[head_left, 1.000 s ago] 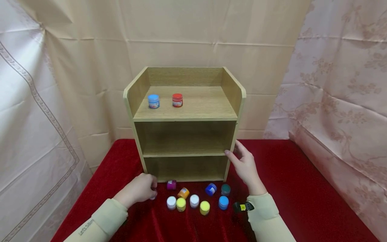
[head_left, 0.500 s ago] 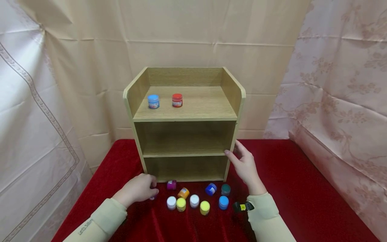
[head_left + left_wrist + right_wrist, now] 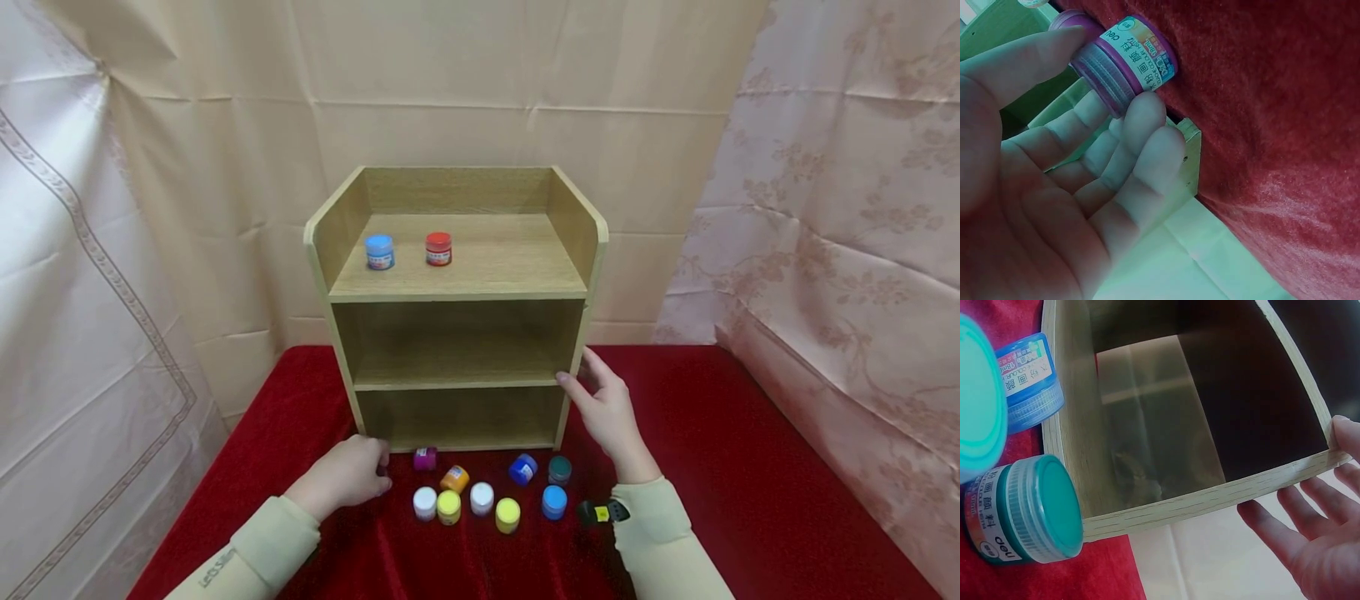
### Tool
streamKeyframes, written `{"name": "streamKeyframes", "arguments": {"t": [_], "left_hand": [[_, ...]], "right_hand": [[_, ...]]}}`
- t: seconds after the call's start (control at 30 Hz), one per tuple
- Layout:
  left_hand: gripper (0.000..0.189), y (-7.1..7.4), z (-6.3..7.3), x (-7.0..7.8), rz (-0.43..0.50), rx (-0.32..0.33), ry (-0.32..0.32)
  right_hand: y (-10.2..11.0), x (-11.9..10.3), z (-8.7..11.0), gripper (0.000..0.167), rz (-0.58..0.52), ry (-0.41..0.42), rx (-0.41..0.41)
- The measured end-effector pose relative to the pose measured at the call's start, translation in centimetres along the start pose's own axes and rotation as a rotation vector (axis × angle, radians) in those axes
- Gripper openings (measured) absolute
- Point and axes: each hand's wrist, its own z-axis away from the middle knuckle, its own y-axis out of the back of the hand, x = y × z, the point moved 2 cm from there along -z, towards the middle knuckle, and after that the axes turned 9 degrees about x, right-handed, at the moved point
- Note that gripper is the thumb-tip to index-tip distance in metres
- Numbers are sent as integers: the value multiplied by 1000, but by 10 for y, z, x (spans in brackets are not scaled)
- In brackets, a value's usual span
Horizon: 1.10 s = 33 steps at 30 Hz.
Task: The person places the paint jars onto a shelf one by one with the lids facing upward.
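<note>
Because the left hand (image 3: 348, 473) pinches a purple paint jar (image 3: 1142, 55) near the lid, just by the left front corner of the wooden shelf (image 3: 457, 297), a loose pinch could let it slip. Next, the orange paint jar (image 3: 454, 477) lies on its side and might roll if bumped. The right hand (image 3: 609, 421) grips the shelf's right side, so a hard pull could shake it. Left to right, the left sleeve (image 3: 240, 558) says "Let's" something, and the purple and green jars (image 3: 1054, 509) say "deli."
</note>
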Motion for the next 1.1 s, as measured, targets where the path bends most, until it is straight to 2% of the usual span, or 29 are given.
{"name": "streamKeyframes", "arguments": {"t": [0.47, 0.83, 1.1], "left_hand": [[13, 9, -2, 6, 23, 30, 4], [12, 23, -6, 33, 91, 121, -28], [11, 27, -11, 54, 163, 204, -104]], "right_hand": [[1, 0, 1, 59, 14, 1, -6], [1, -1, 0, 59, 6, 1, -5], [0, 0, 0, 59, 12, 6, -4]]}}
